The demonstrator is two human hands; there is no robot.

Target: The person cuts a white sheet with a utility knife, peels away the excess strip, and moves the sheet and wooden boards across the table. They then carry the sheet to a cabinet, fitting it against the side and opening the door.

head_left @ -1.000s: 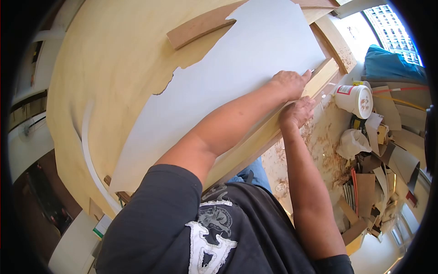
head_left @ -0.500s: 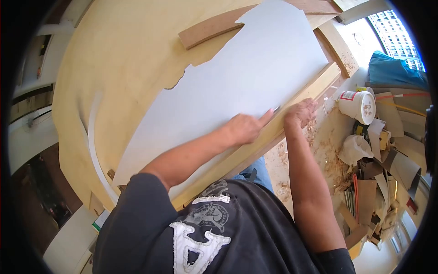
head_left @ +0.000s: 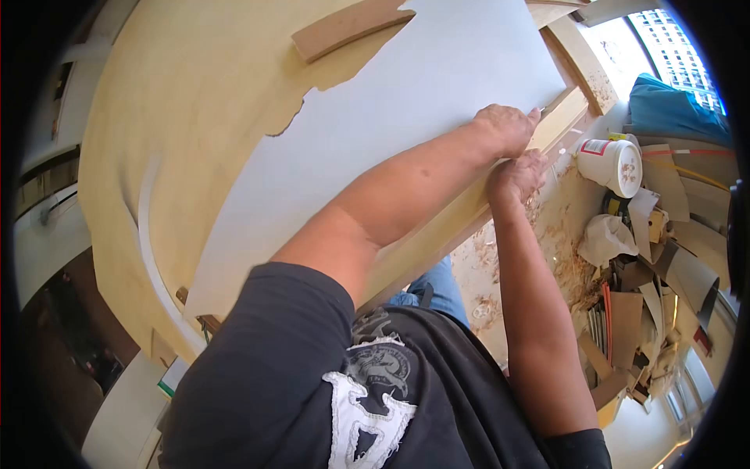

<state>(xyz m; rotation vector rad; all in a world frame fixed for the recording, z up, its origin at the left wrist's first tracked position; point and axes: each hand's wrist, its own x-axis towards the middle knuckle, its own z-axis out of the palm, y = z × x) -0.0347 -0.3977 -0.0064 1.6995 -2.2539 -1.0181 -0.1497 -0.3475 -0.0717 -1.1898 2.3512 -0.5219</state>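
Laminate work at the bench edge, as we read it. The white sheet (head_left: 406, 133) lies flat across the curved plywood panel (head_left: 195, 102), and its near border runs along the timber edge (head_left: 437, 234) that faces us.

Our left hand (head_left: 508, 129) sits at the far end of that border. Its grip is pressed together, and a thin sliver (head_left: 541, 112) pokes out past the fingertips. We cannot tell what that is. Our right hand (head_left: 516, 176) is just beside it and a little lower, the grip curled tight over the timber edge.

Judging from how things lie, the sheet is placed and bears on most of the panel. The near border looks flush with the timber from our shoulder up to the hands. A ragged margin at the sheet's left side leaves bare plywood showing. A wood batten (head_left: 344, 27) rests across the top corner, partly under the sheet. That ragged side, we would say, is what remains.

Shavings (head_left: 562, 258) litter the floor below. A white bucket (head_left: 613, 164) stands beyond them, near a heap of offcuts (head_left: 641, 297).
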